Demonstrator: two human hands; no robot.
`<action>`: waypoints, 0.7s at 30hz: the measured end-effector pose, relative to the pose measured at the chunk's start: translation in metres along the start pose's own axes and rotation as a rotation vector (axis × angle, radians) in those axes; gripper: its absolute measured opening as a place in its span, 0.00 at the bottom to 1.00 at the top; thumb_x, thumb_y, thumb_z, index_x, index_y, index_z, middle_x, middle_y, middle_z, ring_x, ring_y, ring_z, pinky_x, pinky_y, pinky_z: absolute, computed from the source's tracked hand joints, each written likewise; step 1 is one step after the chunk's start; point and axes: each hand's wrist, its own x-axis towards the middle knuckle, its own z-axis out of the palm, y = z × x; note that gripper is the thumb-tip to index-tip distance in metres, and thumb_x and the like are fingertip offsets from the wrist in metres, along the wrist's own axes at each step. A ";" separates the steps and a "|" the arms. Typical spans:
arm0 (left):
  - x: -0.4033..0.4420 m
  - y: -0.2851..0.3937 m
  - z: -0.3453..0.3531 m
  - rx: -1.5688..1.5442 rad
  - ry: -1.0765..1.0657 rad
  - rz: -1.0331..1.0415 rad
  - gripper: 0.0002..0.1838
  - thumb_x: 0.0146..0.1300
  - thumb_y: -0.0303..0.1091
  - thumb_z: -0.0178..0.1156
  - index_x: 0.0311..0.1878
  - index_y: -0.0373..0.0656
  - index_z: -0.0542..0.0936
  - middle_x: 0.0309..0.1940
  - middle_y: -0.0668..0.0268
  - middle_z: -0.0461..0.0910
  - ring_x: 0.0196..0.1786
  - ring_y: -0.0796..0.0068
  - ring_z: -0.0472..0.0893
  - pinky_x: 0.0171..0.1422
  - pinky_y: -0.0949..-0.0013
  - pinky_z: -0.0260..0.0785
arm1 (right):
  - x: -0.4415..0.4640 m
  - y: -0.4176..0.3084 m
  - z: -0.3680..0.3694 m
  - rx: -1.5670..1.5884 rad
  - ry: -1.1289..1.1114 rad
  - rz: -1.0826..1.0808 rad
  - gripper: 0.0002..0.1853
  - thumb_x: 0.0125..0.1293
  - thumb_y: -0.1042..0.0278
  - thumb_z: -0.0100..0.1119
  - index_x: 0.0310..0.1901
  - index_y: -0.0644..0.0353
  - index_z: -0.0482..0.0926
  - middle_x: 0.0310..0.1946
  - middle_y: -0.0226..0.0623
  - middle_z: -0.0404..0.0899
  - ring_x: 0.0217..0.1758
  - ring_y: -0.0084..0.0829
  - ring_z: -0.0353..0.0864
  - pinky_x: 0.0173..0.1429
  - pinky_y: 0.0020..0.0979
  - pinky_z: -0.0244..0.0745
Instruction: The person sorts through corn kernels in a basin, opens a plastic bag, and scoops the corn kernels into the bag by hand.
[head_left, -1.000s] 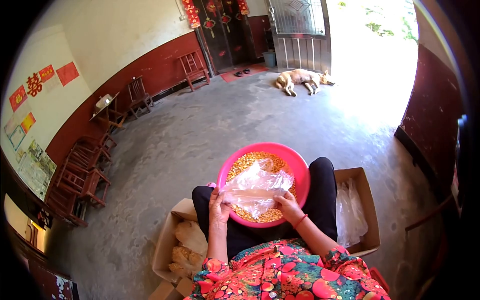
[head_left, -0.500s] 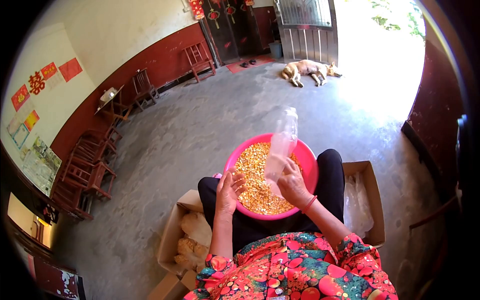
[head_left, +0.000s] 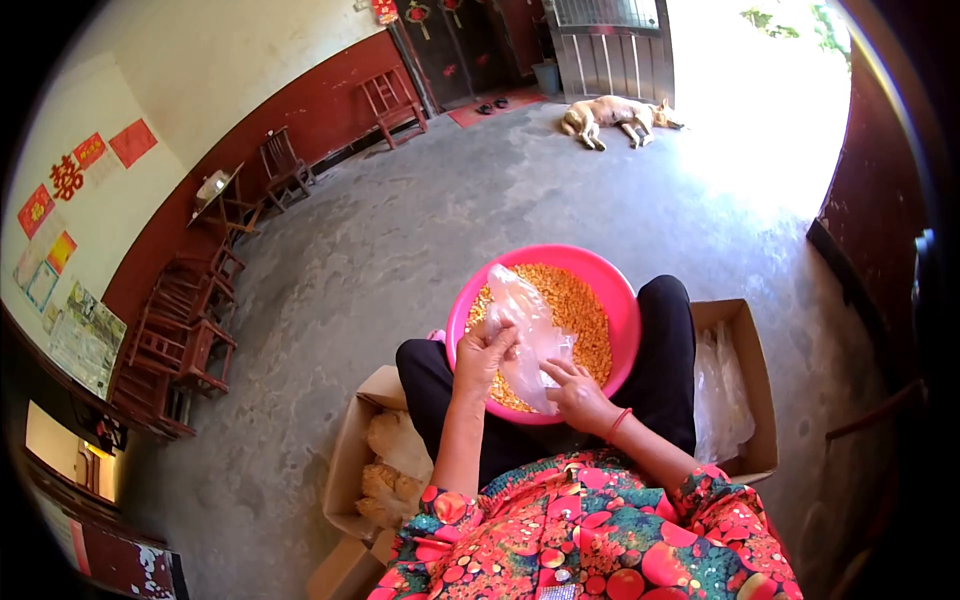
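Note:
A clear plastic bag (head_left: 522, 318) hangs over the pink basin (head_left: 625, 300), with its lower part crumpled. My left hand (head_left: 484, 362) pinches the bag's left side between thumb and fingers. At the bag's lower right edge my right hand (head_left: 583, 402), with a red cord on the wrist, has its fingers closed on the plastic. Under the bag, yellow corn kernels (head_left: 580, 305) fill much of the basin, which sits between my legs. The bag looks flat, and no kernels show inside it.
To my right stands a cardboard box (head_left: 762, 400) of clear plastic bags (head_left: 722, 390). An open carton (head_left: 345, 465) at my left holds filled bags (head_left: 385, 490). A dog (head_left: 615, 118) lies by the door; wooden chairs (head_left: 180, 345) line the left wall.
The bag has moved left and down over the basin, from my right hand alone to between both hands. My left hand, open before, now grips it.

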 end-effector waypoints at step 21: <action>-0.077 0.014 0.038 0.849 -0.480 0.140 0.14 0.49 0.24 0.55 0.42 0.35 0.73 0.36 0.63 0.76 0.40 0.72 0.75 0.46 0.72 0.66 | 0.045 0.012 -0.007 0.692 0.119 0.432 0.17 0.48 0.67 0.56 0.42 0.61 0.68 0.32 0.46 0.70 0.34 0.35 0.72 0.35 0.31 0.67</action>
